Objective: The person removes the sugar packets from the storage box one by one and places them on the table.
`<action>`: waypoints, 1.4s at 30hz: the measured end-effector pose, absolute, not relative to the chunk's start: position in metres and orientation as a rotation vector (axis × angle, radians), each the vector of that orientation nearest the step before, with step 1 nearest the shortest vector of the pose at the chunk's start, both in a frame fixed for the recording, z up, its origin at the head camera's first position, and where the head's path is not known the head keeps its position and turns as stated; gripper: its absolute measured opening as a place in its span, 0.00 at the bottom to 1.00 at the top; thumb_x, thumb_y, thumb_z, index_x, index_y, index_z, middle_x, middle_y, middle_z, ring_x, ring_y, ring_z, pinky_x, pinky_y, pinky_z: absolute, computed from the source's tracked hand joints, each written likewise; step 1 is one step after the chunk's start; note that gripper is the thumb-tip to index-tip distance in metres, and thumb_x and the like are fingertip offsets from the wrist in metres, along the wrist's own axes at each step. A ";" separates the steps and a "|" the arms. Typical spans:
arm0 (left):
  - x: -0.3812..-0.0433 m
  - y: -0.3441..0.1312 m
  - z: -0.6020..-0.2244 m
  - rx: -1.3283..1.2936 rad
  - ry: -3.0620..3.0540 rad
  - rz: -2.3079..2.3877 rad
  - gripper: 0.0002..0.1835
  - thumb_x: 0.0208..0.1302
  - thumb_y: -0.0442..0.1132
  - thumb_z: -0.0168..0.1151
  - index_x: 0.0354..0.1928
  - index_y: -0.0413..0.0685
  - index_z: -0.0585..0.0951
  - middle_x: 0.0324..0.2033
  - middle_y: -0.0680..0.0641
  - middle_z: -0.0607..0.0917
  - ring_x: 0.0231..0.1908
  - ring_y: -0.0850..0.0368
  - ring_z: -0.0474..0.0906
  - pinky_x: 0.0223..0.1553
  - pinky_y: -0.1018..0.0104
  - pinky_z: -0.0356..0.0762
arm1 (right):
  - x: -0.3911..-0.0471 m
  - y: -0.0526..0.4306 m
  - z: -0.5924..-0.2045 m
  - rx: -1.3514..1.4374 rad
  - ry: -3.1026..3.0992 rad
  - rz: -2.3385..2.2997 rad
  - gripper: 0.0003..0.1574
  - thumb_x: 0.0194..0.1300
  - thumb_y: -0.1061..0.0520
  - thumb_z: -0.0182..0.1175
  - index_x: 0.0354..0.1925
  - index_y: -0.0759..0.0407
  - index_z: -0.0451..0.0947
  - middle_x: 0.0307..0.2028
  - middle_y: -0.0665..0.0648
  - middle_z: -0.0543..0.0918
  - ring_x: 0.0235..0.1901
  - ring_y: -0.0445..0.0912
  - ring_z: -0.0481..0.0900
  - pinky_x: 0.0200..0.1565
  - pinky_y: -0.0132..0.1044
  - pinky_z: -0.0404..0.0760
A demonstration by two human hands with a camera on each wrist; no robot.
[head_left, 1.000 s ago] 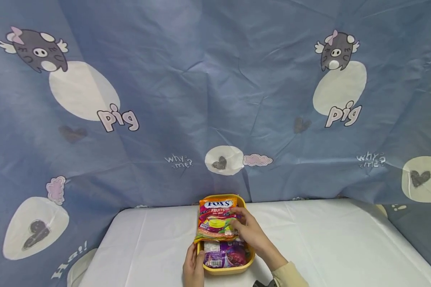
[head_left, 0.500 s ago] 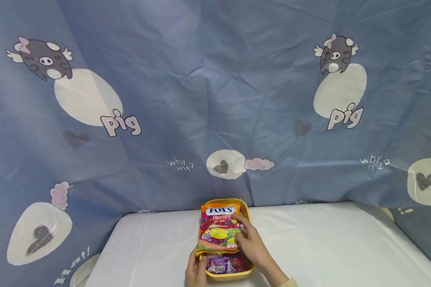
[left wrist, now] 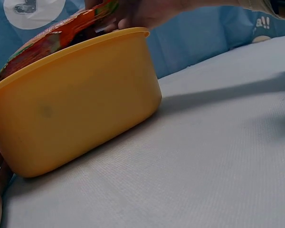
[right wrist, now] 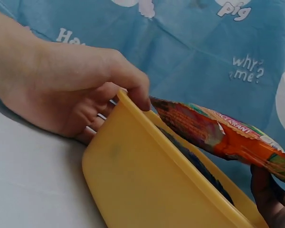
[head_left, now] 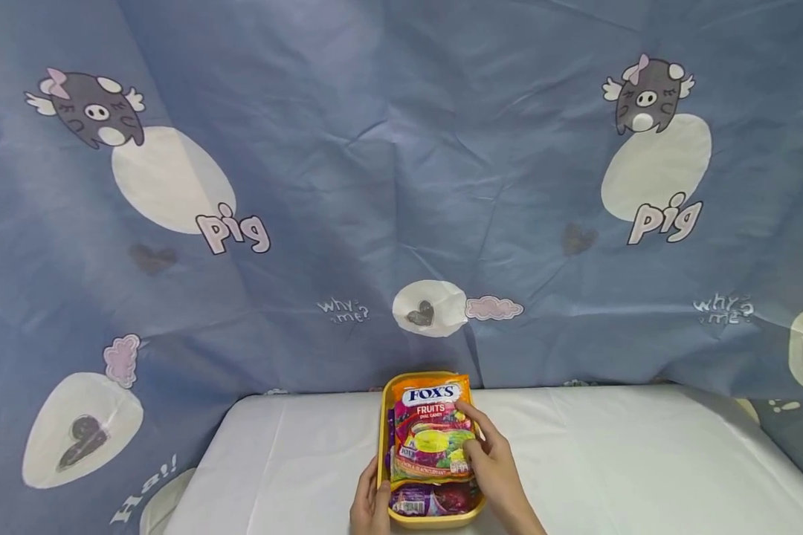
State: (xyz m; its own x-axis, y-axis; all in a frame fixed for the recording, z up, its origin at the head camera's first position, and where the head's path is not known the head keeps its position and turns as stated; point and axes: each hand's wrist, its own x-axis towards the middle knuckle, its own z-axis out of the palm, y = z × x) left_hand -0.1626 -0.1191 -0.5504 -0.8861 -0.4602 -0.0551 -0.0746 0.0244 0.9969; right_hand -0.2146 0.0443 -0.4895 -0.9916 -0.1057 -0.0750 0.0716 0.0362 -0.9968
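Observation:
A yellow plastic tub stands on the white table, and a red and orange FOX'S Fruits candy bag lies at its top. My right hand holds this bag by its right side; in the right wrist view the bag sits tilted above the rim, with the right thumb against its underside. At the near left corner, my left hand grips the tub's rim, its thumb hooked over the edge in the right wrist view. Under the candy bag, a purple packet is partly hidden inside the tub.
White cloth covers the table on both sides of the tub. Right behind the tub hangs a blue curtain printed with pigs, hearts and words.
The candy bag has shifted to the right relative to the tub; its left edge now lies inside the left rim. My right hand went with it, while the left stays at the rim.

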 end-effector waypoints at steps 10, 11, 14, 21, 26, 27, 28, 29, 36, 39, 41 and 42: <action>-0.162 -0.119 -0.549 0.543 -2.040 -1.948 0.24 0.65 0.42 0.46 0.61 0.40 0.62 0.56 0.34 0.70 0.55 0.45 0.69 0.47 0.66 0.76 | -0.216 0.050 -0.486 -0.036 2.154 -2.106 0.33 0.59 0.64 0.41 0.58 0.34 0.63 0.64 0.52 0.60 0.53 0.49 0.68 0.50 0.40 0.76; -0.162 -0.120 -0.549 0.538 -2.038 -1.944 0.25 0.65 0.43 0.46 0.61 0.40 0.62 0.56 0.34 0.70 0.55 0.44 0.69 0.47 0.65 0.76 | -0.217 0.050 -0.486 -0.037 2.142 -2.116 0.33 0.59 0.64 0.40 0.58 0.34 0.63 0.63 0.53 0.61 0.53 0.49 0.69 0.50 0.40 0.76; -0.162 -0.121 -0.548 0.522 -2.040 -1.939 0.28 0.64 0.48 0.47 0.61 0.40 0.62 0.56 0.34 0.70 0.55 0.44 0.68 0.48 0.64 0.76 | -0.219 0.054 -0.484 -0.033 2.116 -2.157 0.33 0.60 0.64 0.40 0.58 0.35 0.63 0.63 0.51 0.61 0.55 0.49 0.68 0.50 0.39 0.76; -0.161 -0.121 -0.548 0.516 -2.032 -1.940 0.28 0.64 0.48 0.47 0.61 0.40 0.62 0.57 0.35 0.70 0.57 0.45 0.67 0.50 0.64 0.74 | -0.221 0.060 -0.483 -0.009 2.100 -2.185 0.33 0.60 0.64 0.39 0.58 0.36 0.64 0.64 0.50 0.59 0.54 0.50 0.68 0.49 0.38 0.77; -0.161 -0.120 -0.548 0.524 -2.030 -1.932 0.29 0.63 0.50 0.48 0.61 0.40 0.62 0.56 0.35 0.70 0.57 0.45 0.67 0.51 0.63 0.73 | -0.222 0.062 -0.483 0.007 2.087 -2.204 0.33 0.59 0.65 0.39 0.58 0.36 0.65 0.63 0.50 0.61 0.53 0.49 0.69 0.48 0.37 0.77; -0.161 -0.120 -0.548 0.525 -2.033 -1.929 0.29 0.63 0.50 0.48 0.61 0.40 0.62 0.57 0.35 0.70 0.57 0.45 0.67 0.51 0.63 0.73 | -0.222 0.063 -0.483 0.011 2.091 -2.203 0.33 0.59 0.65 0.39 0.57 0.36 0.65 0.63 0.50 0.61 0.53 0.49 0.69 0.48 0.37 0.77; -0.161 -0.119 -0.548 0.528 -2.037 -1.924 0.30 0.63 0.51 0.48 0.61 0.40 0.62 0.56 0.35 0.70 0.57 0.45 0.67 0.51 0.64 0.74 | -0.223 0.063 -0.483 0.014 2.095 -2.205 0.33 0.59 0.65 0.39 0.57 0.36 0.65 0.63 0.50 0.61 0.53 0.49 0.69 0.48 0.37 0.77; -0.161 -0.119 -0.548 0.521 -2.035 -1.922 0.29 0.63 0.50 0.48 0.61 0.40 0.62 0.56 0.35 0.70 0.57 0.45 0.67 0.50 0.64 0.74 | -0.223 0.064 -0.483 0.017 2.102 -2.202 0.33 0.59 0.65 0.39 0.57 0.36 0.65 0.63 0.50 0.61 0.53 0.49 0.68 0.48 0.37 0.76; -0.161 -0.119 -0.549 0.522 -2.049 -1.898 0.26 0.64 0.46 0.48 0.61 0.40 0.63 0.56 0.35 0.70 0.56 0.46 0.67 0.50 0.66 0.74 | -0.225 0.070 -0.482 0.042 2.114 -2.215 0.32 0.59 0.64 0.40 0.56 0.36 0.67 0.63 0.49 0.61 0.55 0.48 0.67 0.49 0.35 0.75; -0.161 -0.120 -0.551 0.490 -2.041 -1.893 0.25 0.65 0.43 0.47 0.60 0.39 0.63 0.56 0.34 0.71 0.54 0.52 0.69 0.49 0.69 0.75 | -0.225 0.073 -0.482 0.047 2.110 -2.228 0.31 0.59 0.64 0.40 0.56 0.36 0.67 0.63 0.48 0.61 0.55 0.48 0.66 0.48 0.34 0.75; -0.161 -0.121 -0.552 0.473 -2.033 -1.887 0.24 0.64 0.43 0.47 0.60 0.38 0.64 0.55 0.34 0.71 0.53 0.58 0.71 0.48 0.73 0.74 | -0.225 0.074 -0.481 0.048 2.101 -2.248 0.31 0.59 0.64 0.40 0.56 0.37 0.67 0.63 0.48 0.61 0.54 0.48 0.67 0.47 0.34 0.75; -0.161 -0.121 -0.552 0.463 -2.028 -1.886 0.24 0.64 0.42 0.47 0.60 0.37 0.64 0.55 0.34 0.71 0.53 0.58 0.71 0.49 0.73 0.74 | -0.225 0.075 -0.481 0.046 2.097 -2.255 0.31 0.59 0.64 0.40 0.56 0.37 0.67 0.63 0.48 0.61 0.54 0.48 0.67 0.46 0.34 0.75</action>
